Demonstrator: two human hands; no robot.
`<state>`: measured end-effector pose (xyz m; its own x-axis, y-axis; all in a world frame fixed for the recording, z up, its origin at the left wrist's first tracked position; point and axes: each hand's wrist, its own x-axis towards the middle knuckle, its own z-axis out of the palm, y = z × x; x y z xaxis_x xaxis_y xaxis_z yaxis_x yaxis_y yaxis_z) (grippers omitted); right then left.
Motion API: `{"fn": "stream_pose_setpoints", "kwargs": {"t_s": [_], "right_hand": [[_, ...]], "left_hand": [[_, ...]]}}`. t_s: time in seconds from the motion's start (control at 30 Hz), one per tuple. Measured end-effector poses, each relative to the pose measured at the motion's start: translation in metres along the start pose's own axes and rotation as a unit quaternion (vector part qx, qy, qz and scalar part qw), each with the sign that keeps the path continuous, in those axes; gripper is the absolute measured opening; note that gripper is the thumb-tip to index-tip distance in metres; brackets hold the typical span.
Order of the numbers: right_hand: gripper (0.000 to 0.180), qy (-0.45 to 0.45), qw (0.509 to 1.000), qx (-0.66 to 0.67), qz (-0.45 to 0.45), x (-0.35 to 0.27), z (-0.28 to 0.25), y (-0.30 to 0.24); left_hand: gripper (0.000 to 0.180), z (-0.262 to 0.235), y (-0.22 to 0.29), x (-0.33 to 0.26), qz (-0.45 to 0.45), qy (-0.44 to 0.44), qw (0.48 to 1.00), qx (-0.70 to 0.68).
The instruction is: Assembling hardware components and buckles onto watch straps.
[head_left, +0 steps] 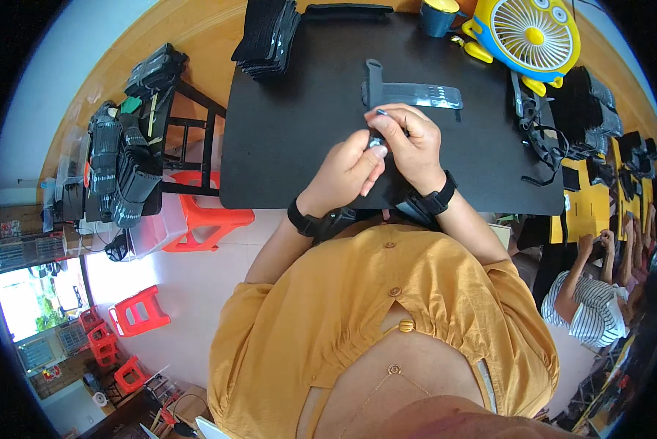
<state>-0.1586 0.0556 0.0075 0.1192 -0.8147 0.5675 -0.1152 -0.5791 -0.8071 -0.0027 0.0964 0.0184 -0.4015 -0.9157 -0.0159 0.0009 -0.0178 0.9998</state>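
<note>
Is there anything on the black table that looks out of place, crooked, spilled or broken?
Nothing stands out. The grey strap piece lies flat on the black table, the stack of black pieces sits tidy at the far left corner, and the yellow fan stands at the far right. Both hands, left and right, pinch a small part; no spill shows.

Single head cam, fisheye, looks steeply down over chest at black table (284, 146); hands mid-frame, close; stools, floor toward left rim.

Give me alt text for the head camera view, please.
Both hands, left hand and right hand, pinch a small part together over a black table. A dark strap lies just beyond; a yellow fan stands at the far right.
</note>
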Motion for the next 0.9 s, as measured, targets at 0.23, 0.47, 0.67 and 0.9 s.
{"fn": "stream_pose_setpoints", "kwargs": {"t_s": [0.23, 0.47, 0.67, 0.9], "right_hand": [[0.036, 0.162, 0.952, 0.155, 0.207, 0.031, -0.027, 0.004], [0.034, -0.044, 0.942, 0.203, 0.265, 0.003, -0.003, -0.010], [0.032, -0.169, 0.920, 0.207, 0.286, -0.005, -0.009, -0.020], [0.024, -0.031, 0.878, 0.361, 0.311, 0.000, -0.018, -0.017]], "left_hand": [[0.018, 0.001, 0.001, -0.015, -0.067, -0.103, 0.990, 0.076], [0.027, -0.013, -0.025, 0.017, -0.067, -0.084, 0.980, -0.165], [0.017, -0.004, -0.017, 0.017, -0.114, -0.012, 0.963, -0.243], [0.011, -0.007, -0.016, 0.014, -0.169, -0.038, 0.954, -0.246]]}}
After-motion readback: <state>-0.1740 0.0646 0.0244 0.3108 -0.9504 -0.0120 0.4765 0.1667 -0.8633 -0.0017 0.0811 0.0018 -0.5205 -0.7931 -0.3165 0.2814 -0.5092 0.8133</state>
